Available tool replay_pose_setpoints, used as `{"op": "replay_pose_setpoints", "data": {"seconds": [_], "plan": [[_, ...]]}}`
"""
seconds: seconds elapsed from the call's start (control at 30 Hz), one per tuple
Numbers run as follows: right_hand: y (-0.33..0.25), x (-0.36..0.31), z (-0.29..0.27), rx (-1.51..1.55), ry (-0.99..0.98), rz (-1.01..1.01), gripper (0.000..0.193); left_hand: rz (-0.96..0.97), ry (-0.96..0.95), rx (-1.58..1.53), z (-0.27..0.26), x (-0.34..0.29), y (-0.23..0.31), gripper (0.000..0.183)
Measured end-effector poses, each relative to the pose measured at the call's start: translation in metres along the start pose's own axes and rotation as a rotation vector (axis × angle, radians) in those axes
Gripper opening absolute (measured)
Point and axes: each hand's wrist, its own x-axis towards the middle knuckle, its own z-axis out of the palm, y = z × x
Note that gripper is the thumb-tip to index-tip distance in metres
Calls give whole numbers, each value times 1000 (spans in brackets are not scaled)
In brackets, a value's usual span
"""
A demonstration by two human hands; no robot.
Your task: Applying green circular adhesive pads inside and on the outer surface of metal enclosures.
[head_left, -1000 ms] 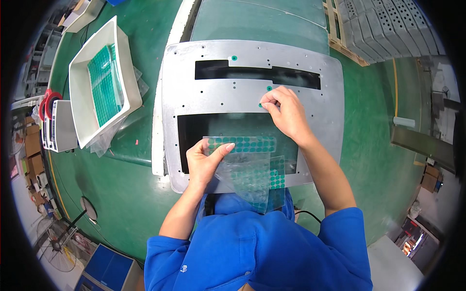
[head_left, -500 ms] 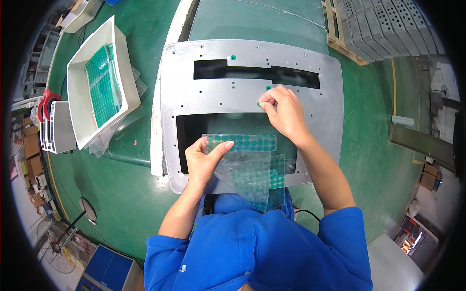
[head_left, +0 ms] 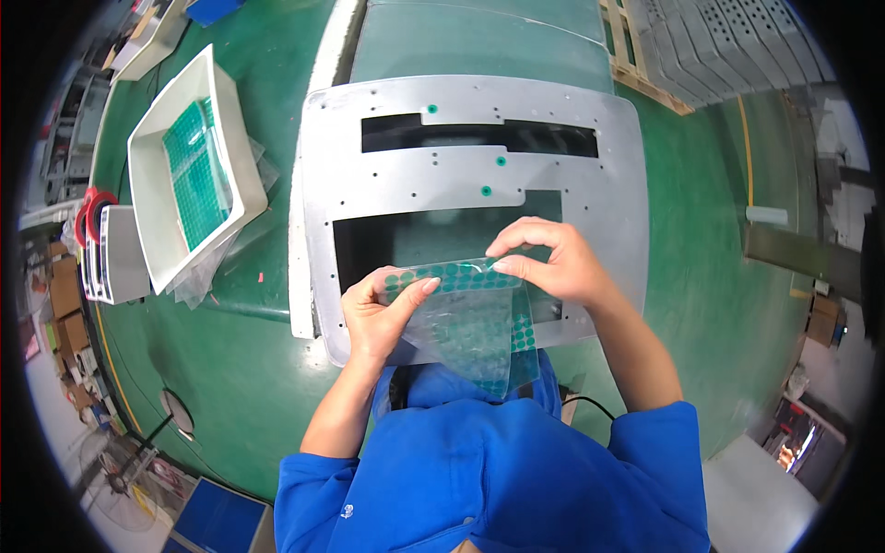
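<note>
Green floor (head_left: 249, 378) lies around a gray metal plate (head_left: 387, 189) — the left grip (head_left: 373, 318) pinches a green-dotted sheet (head_left: 456, 276) over its big hole; the right grip (head_left: 564, 267) meets the sheet's right end — can't tell if it's pinching.

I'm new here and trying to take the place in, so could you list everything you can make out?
Metal panel: one, silver-grey, under the hands
Dots on panel: three, green, upper half
Dotted clear sheets: overlapping, count unclear, green dots, at the hands
Tray: one, cream, left
Sheets in tray: count unclear, green
Red looped item: at least one, beside tray
Perforated crates: several, grey, top right
Pallet: one, tan, beside crates
Cardboard boxes: several, brown, far left
Cabinet: one, blue front, lower left
Floor: one, green, all around
Shirt: one, blue, bottom
Left hand: one, bare, holding sheets
Right hand: one, bare, fingertips at sheets' right end
</note>
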Motion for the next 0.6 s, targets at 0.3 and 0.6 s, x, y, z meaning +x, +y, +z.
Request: {"op": "replay_pose_setpoints", "data": {"seconds": [0.3, 0.6], "plan": [[26, -48, -1, -147, 540, -108, 5, -153, -107, 52, 38, 8, -10, 12], [63, -80, -41, -378, 548, 269, 4, -204, -112, 25, 43, 8, -16, 12]]}}
